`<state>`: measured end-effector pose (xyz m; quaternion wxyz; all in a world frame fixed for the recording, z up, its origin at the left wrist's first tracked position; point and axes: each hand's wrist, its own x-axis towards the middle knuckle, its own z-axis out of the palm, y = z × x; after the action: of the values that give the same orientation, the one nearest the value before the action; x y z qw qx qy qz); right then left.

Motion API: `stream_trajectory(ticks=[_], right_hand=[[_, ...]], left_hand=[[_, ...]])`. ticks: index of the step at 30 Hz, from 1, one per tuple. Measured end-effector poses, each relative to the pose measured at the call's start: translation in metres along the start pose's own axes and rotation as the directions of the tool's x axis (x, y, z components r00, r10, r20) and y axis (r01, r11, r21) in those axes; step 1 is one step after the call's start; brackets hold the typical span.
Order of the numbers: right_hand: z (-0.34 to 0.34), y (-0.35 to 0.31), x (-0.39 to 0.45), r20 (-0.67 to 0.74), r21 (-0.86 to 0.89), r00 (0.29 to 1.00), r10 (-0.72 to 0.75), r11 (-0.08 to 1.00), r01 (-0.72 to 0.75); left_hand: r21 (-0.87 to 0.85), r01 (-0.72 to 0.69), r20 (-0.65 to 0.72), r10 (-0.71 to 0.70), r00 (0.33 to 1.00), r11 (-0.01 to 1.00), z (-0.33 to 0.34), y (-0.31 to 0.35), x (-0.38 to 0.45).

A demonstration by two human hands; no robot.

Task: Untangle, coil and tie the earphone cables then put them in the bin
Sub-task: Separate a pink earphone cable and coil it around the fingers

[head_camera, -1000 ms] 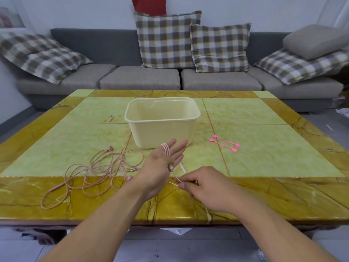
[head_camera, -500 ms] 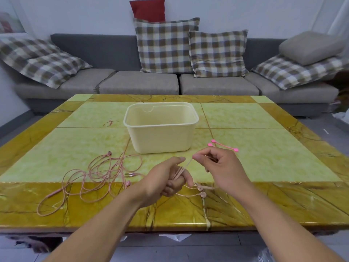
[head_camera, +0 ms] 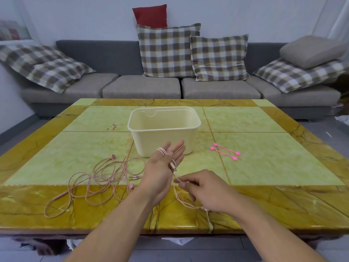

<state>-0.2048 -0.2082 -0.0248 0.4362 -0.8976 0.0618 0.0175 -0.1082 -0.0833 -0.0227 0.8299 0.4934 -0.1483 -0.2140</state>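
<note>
Left hand (head_camera: 162, 171) is held flat with fingers straight, a thin pink earphone cable (head_camera: 162, 151) looped around them. Right hand (head_camera: 205, 190) pinches the loose end just below. A second tangled pink cable (head_camera: 98, 174) sits on the yellow-green marble tabletop (head_camera: 264, 167), left of the cream plastic bin (head_camera: 164, 129), which looks empty, I think. Two pink silicone ties (head_camera: 224, 151) lie right of it.
</note>
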Motion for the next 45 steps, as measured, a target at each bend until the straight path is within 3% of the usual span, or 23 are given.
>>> stream_trajectory(ticks=[2, 4, 5, 8, 11, 12, 16, 21, 24, 29, 33, 37, 39, 41, 42, 45], right_hand=[[-0.004, -0.002, -0.005, 0.018, -0.001, 1.0, -0.007, 1.0, 0.007], [-0.008, -0.001, -0.008, -0.015, 0.056, 0.999, -0.034, 0.998, 0.034], [-0.011, -0.002, -0.01, -0.043, 0.075, 0.998, -0.048, 0.996, 0.051], [-0.017, -0.001, -0.013, -0.112, 0.028, 0.989, -0.1, 0.994, 0.104], [-0.022, 0.002, -0.014, -0.244, 0.052, 0.963, -0.115, 0.99, 0.131], [-0.025, 0.003, -0.013, -0.301, 0.073, 0.946, -0.121, 0.986, 0.149], [-0.028, 0.003, -0.008, -0.45, 0.141, 0.884, -0.124, 0.968, 0.207], [-0.027, 0.001, 0.0, -0.463, 0.249, 0.885, -0.049, 0.951, 0.183], [-0.02, 0.003, 0.002, -0.382, 0.24, 0.923, -0.058, 0.958, 0.159], [0.0, -0.002, 0.003, -0.181, 0.075, 0.982, -0.059, 0.994, 0.074], [0.012, 0.0, 0.004, -0.09, 0.08, 0.996, -0.021, 0.996, 0.029], [0.009, 0.003, 0.002, -0.054, -0.012, 0.998, -0.023, 1.0, 0.022], [0.004, -0.001, -0.004, -0.018, -0.076, 0.999, -0.043, 0.996, 0.041], [-0.001, -0.004, -0.01, -0.014, -0.132, 0.996, -0.083, 0.988, 0.081], [-0.003, -0.005, -0.012, -0.04, -0.153, 0.994, -0.104, 0.983, 0.097], [-0.017, -0.008, -0.016, -0.164, -0.128, 0.978, -0.13, 0.986, 0.109]], left_hand=[[0.264, -0.098, -0.007, 0.103, 0.995, 0.96, -0.008, -0.003, 0.002], [0.514, -0.144, 0.022, 0.155, 0.988, 0.846, -0.015, -0.007, 0.003], [0.593, -0.118, 0.031, 0.124, 0.992, 0.797, -0.018, -0.007, 0.004], [0.668, 0.108, 0.003, -0.148, 0.989, 0.736, -0.018, -0.004, 0.002], [0.873, 0.012, 0.113, -0.226, 0.968, 0.488, -0.018, 0.004, -0.004], [0.877, 0.014, 0.138, -0.28, 0.95, 0.479, -0.017, 0.007, -0.007], [0.681, 0.225, 0.29, -0.539, 0.791, 0.697, -0.01, 0.015, -0.015], [0.327, 0.317, 0.509, -0.448, 0.735, 0.89, -0.012, 0.019, -0.014], [0.131, 0.315, 0.523, -0.335, 0.784, 0.94, -0.009, 0.021, -0.017], [-0.216, 0.25, 0.32, -0.173, 0.931, 0.944, 0.005, 0.023, -0.016], [-0.292, 0.159, 0.212, -0.098, 0.972, 0.943, 0.0, 0.021, -0.009], [-0.134, 0.071, 0.113, -0.056, 0.992, 0.988, -0.012, 0.015, -0.002], [0.166, -0.027, 0.085, 0.013, 0.996, 0.986, -0.022, 0.009, 0.002], [0.596, -0.129, 0.128, 0.065, 0.99, 0.793, -0.027, 0.001, 0.001], [0.719, -0.121, 0.148, 0.019, 0.989, 0.685, -0.029, -0.005, 0.002], [0.811, 0.029, 0.136, -0.237, 0.962, 0.585, -0.021, -0.006, -0.006]])
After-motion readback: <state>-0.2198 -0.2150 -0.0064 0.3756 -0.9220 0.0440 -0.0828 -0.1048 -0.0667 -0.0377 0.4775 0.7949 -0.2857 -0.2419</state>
